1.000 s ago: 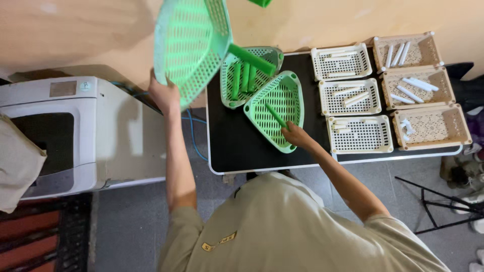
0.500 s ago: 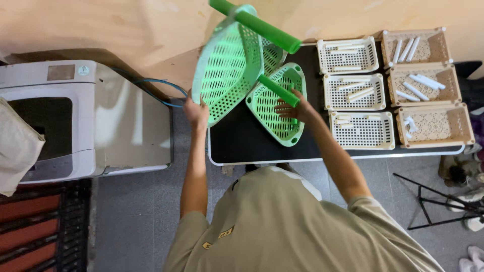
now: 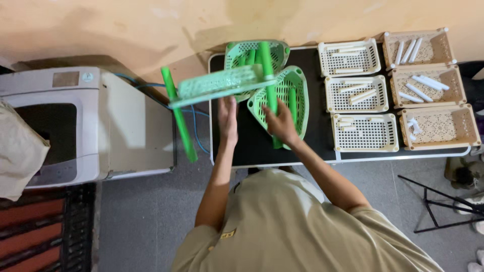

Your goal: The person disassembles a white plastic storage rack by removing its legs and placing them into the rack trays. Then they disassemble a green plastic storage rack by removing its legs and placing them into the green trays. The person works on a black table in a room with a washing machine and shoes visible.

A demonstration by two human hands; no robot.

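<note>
Near the front edge of the black tabletop, our left hand reached up with the fingers stretched and pressed against the underside of a green perforated shelf tray, which we held almost flat above the left edge of the tabletop. One green tube leg hung from the tray's left corner, down past the table's left edge. Our right hand was closed around a second green tube leg, which ran from the tray down over the tabletop.

Just behind the hands, a second green triangular tray lay on the tabletop with one loose green tube in it. At the back left corner stood a third green tray with several green tubes inside.

On the right half of the tabletop, three white baskets stood in a column from front to back, each holding a few white tubes. Along the right edge, three beige baskets held white tubes as well.

To the left of the table stood a grey-white machine with a small square grey label and a small round sticker on its top, near the back.
</note>
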